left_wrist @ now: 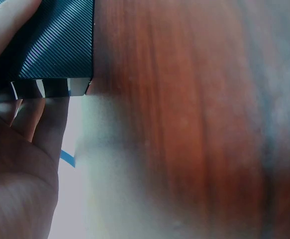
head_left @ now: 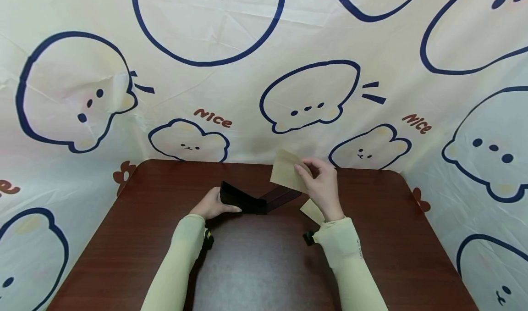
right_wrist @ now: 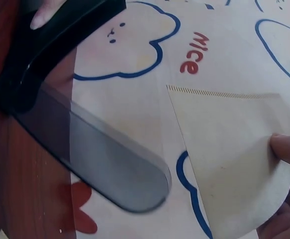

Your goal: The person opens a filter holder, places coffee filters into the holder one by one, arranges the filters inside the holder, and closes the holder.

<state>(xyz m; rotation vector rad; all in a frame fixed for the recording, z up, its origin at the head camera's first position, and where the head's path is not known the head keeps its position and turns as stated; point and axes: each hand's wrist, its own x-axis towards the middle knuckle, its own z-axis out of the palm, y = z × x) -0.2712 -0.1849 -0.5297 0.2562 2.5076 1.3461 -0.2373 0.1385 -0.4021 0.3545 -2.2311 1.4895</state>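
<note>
Cream fabric (head_left: pixel 243 91) printed with cartoon outlines surrounds a dark wood table (head_left: pixel 264 269). Above its far edge, a paper coffee filter (head_left: pixel 286 173) is pinched by the right hand (head_left: pixel 323 187), its sheet spreading leftward from the thumb and fingers. Just left, the left hand (head_left: pixel 211 204) grips a black box (head_left: pixel 241 198) at its left end, thumb on the near side. A second paper filter (head_left: pixel 312 211) lies on the table by the right wrist. Only the right wrist view shows the held filter's crimped seam and the clear rounded tip of the smoky flap (right_wrist: pixel 110 159); only the left wrist view resolves the box's fine ribbing. Tilted, the box's long axis slopes down rightward, and the flap angles from its lower end toward the far right.
</note>
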